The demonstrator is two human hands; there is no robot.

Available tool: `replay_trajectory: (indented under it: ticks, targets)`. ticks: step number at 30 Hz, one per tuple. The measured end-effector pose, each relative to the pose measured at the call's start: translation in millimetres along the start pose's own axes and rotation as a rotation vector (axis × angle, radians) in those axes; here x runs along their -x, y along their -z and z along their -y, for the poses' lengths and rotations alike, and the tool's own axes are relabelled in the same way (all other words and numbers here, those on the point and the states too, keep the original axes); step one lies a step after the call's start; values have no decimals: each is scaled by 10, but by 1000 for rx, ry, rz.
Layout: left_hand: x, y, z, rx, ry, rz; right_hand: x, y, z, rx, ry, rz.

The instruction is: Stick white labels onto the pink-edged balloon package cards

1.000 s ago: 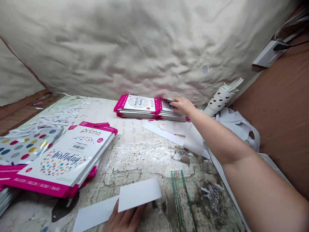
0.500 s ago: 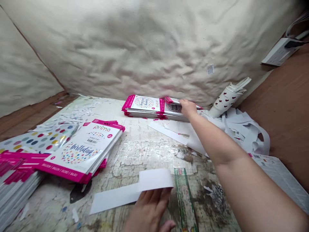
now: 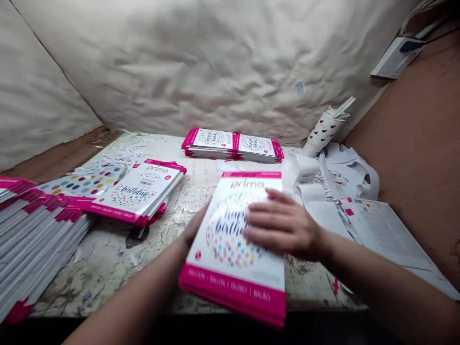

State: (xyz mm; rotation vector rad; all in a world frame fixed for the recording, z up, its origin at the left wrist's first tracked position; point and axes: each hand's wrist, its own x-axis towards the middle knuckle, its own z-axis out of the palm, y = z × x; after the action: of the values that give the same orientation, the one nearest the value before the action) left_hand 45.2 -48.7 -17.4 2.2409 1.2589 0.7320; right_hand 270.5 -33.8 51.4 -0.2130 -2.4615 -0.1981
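1. Hands: right hand [image 3: 283, 227] lies open and flat on the top pack, fingers spread, palm down, no visible grip. Left hand [image 3: 193, 226] is against the pack's left long edge, mostly hidden behind it; can't tell if it's gripping.
2. Held item: a stack of balloon packs [image 3: 233, 249], white "prima" birthday covers with a pink band, sits between the hands on the near edge of the cracked worktop [image 3: 108, 268].
3. Geometry: long axis runs roughly front to back, tilted slightly, pink band end toward the person. Right hand is on top of the stack; left hand is at its side, so right has more contact.
4. Nearby: a neat double stack of packs [image 3: 232, 146] lies at the far side of the worktop, another stack of packs [image 3: 138, 189] sits to the left on a polka-dot sheet [image 3: 84, 181], and a taller pile of packs [image 3: 36, 235] is at far left.
5. Right side: white paper offcuts [image 3: 345, 167] and a heart-print cup [image 3: 323, 132] – both just beyond the right arm [image 3: 366, 263].
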Motion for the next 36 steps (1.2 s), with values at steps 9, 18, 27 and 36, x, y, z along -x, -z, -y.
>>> replay_trajectory:
  ticks: [9, 18, 27, 36]
  targets:
    - [368, 213, -285, 1054, 244, -311, 344, -258, 498, -841, -875, -491]
    - [643, 46, -576, 958, -40, -483, 236, -489, 880, -1010, -1088, -667]
    - [792, -18, -617, 727, -59, -440, 322, -492, 1024, -945, -931, -594]
    - [777, 121, -310, 432, 88, -187, 844, -385, 783, -871, -1338, -674]
